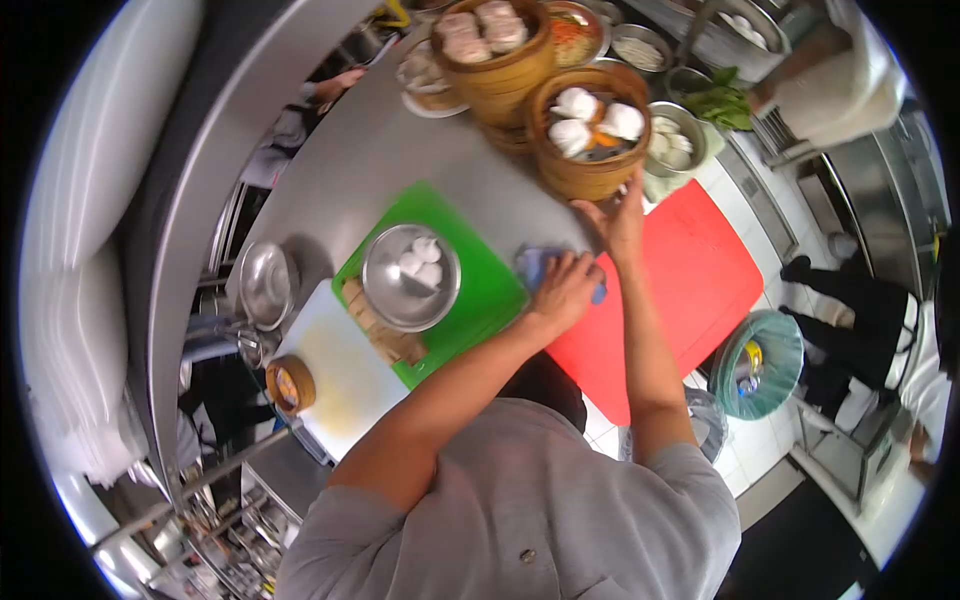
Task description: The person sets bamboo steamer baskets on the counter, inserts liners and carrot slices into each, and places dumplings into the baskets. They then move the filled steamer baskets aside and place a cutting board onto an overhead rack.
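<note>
My left hand (pixel 566 292) presses down on a blue cloth (pixel 535 262) on the steel counter, between the green cutting board (pixel 480 290) and the red cutting board (pixel 680 290). Its fingers curl over the cloth, which shows on both sides. Farther out, my right hand (pixel 618 222) grips the near lower side of a round bamboo steamer (pixel 590 182), thumb and fingers apart around the wall. White buns (pixel 570 137) and something orange lie inside this steamer. Part of the right fingers is hidden against the bamboo.
A steel bowl (pixel 385 309) with white pieces and a blade-like scraper stands on the green board, beside brown wrapped parcels (pixel 404 345). Another steamer stack (pixel 500 80) is at the back. A small steamer (pixel 289 385) sits on a white board (pixel 340 400). A lined bin (pixel 780 400) stands right.
</note>
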The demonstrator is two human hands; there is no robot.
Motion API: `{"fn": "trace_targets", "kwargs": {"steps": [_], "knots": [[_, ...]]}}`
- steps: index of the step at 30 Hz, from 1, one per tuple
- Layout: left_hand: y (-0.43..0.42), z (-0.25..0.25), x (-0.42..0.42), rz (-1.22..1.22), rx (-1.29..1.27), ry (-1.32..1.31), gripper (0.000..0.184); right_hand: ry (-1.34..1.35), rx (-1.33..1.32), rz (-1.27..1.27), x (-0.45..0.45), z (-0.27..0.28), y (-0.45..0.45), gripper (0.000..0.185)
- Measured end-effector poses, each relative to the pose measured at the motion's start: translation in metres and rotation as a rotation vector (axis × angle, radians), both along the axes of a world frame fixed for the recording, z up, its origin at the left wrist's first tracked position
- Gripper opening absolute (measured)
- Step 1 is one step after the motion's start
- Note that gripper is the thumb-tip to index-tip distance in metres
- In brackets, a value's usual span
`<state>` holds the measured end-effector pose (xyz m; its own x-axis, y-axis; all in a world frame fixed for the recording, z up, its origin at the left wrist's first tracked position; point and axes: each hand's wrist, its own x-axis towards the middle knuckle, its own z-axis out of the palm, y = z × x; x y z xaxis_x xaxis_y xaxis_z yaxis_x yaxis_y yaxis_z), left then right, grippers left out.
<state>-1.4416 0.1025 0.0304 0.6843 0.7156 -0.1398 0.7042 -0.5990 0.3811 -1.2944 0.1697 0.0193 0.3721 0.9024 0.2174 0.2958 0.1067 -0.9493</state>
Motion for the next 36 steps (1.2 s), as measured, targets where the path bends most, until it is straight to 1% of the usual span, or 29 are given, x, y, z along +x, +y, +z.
{"fn": "trace_targets", "kwargs": {"steps": [2,4,5,6,7,8,10,12,13,14,15,16,18,19,20,21,22,23,24,25,26,28,30,31,33,34,35,36], "knots": [[-0.004,0.007,-0.007,-0.009,-0.034,0.011,0.035,0.007,0.010,0.011,0.000,-0.006,0.003,0.128],[-0.004,0.007,-0.015,0.102,0.458,-0.072,0.039,-0.228,0.075,-0.084,-0.006,0.003,-0.003,0.118],[-0.003,0.008,-0.022,0.118,0.469,-0.076,0.039,-0.234,0.088,-0.069,-0.012,0.008,-0.007,0.118],[-0.002,0.011,-0.031,0.135,0.376,-0.074,0.041,-0.300,0.071,-0.219,-0.019,0.021,-0.014,0.101],[-0.001,0.025,-0.040,0.159,0.282,-0.074,0.044,-0.365,0.056,-0.362,-0.027,0.031,-0.020,0.085],[-0.008,0.041,-0.057,0.158,0.185,-0.190,0.042,-0.372,0.076,-0.331,-0.039,0.036,-0.027,0.085],[-0.023,0.064,-0.100,0.284,0.164,-0.350,0.037,-0.239,0.114,-0.395,-0.076,0.045,-0.043,0.043],[-0.029,0.101,-0.156,0.479,0.140,-0.402,0.029,-0.160,0.149,0.035,-0.131,0.077,-0.051,0.023],[-0.036,0.109,-0.184,0.631,0.138,-0.407,0.026,-0.240,0.141,0.272,-0.159,0.084,-0.051,0.024],[-0.043,0.105,-0.215,0.728,0.149,-0.474,0.025,-0.321,0.130,0.509,-0.186,0.090,-0.051,0.024],[-0.050,0.117,-0.238,0.757,0.220,-0.485,0.025,-0.613,0.073,0.617,-0.208,0.094,-0.050,0.030],[-0.058,0.127,-0.258,0.785,0.287,-0.496,0.024,-0.786,0.089,0.610,-0.231,0.084,-0.048,0.031],[-0.080,0.120,-0.291,0.884,0.299,-0.490,0.021,-1.125,-0.094,0.479,-0.269,0.055,-0.044,0.030],[-0.089,0.118,-0.300,0.884,0.264,-0.493,0.021,-1.181,-0.151,0.537,-0.278,0.054,-0.038,0.031],[-0.100,0.117,-0.307,0.954,0.205,-0.534,0.019,-1.235,-0.219,0.608,-0.282,0.055,-0.032,0.031],[-0.115,0.117,-0.307,1.038,0.135,-0.571,0.018,-1.194,-0.282,0.706,-0.286,0.062,-0.025,0.033],[-0.127,0.121,-0.302,1.068,0.067,-0.612,0.018,-1.153,-0.342,0.805,-0.286,0.062,-0.025,0.035],[-0.129,0.125,-0.300,1.093,0.034,-0.666,0.018,-1.172,-0.355,0.826,-0.286,0.049,-0.031,0.035],[-0.139,0.113,-0.305,1.076,0.039,-0.681,0.019,-1.179,-0.353,0.743,-0.292,0.038,-0.029,0.034],[-0.145,0.110,-0.305,1.079,-0.001,-0.732,0.021,-1.180,-0.340,0.658,-0.300,0.041,-0.025,0.033],[-0.148,0.110,-0.306,1.067,0.017,-0.766,0.022,-1.013,-0.357,0.715,-0.291,0.047,-0.025,0.036],[-0.144,0.113,-0.307,1.057,0.036,-0.873,0.023,-0.796,-0.212,0.855,-0.270,0.067,-0.023,0.045],[-0.137,0.118,-0.315,1.003,0.042,-0.915,0.033,-0.586,-0.497,0.877,-0.263,0.108,-0.023,0.049],[-0.131,0.123,-0.318,0.982,0.032,-0.939,0.040,-0.592,-0.476,0.884,-0.264,0.122,-0.030,0.049],[-0.120,0.121,-0.326,0.914,-0.001,-1.033,0.054,-0.224,-0.477,0.958,-0.278,0.141,-0.054,0.043],[-0.116,0.115,-0.329,0.890,-0.069,-1.080,0.053,-0.222,-0.459,0.967,-0.295,0.144,-0.071,0.043],[-0.118,0.107,-0.334,0.875,-0.131,-1.125,0.053,0.062,-0.540,0.924,-0.318,0.146,-0.090,0.040],[-0.125,0.096,-0.342,0.942,-0.090,-1.127,0.047,0.340,-0.616,0.886,-0.346,0.149,-0.106,0.037]]}}
